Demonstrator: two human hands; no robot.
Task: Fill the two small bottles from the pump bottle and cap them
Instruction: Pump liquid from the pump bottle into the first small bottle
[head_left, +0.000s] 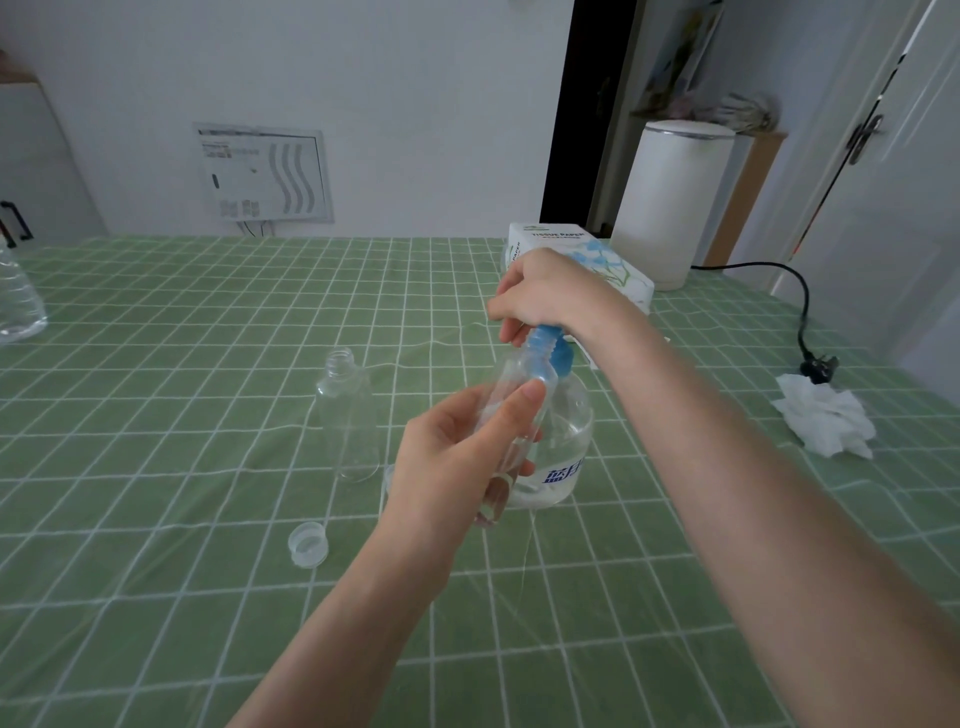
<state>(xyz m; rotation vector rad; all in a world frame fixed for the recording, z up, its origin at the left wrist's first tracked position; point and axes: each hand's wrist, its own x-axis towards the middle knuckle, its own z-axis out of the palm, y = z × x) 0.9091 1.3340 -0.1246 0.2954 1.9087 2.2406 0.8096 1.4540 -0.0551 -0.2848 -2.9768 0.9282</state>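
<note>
My left hand (457, 457) grips a small clear bottle (517, 395), tilted with its open neck up against the blue pump head. My right hand (545, 293) rests on top of the blue pump (558, 353) of the clear pump bottle (563, 447), which stands on the table with clear liquid in it and blue lettering on its side. A second small clear bottle (347, 415) stands upright and uncapped to the left. A translucent cap (308, 543) lies on the cloth in front of it. Another cap edge (388, 480) peeks out behind my left hand.
The table has a green checked cloth (156, 519). A tissue box (618, 260) sits behind my right hand, a white appliance (675, 202) beyond it with a black cord and plug (818, 364). A crumpled tissue (826, 415) lies at right. A large clear bottle (18, 296) stands at the far left edge.
</note>
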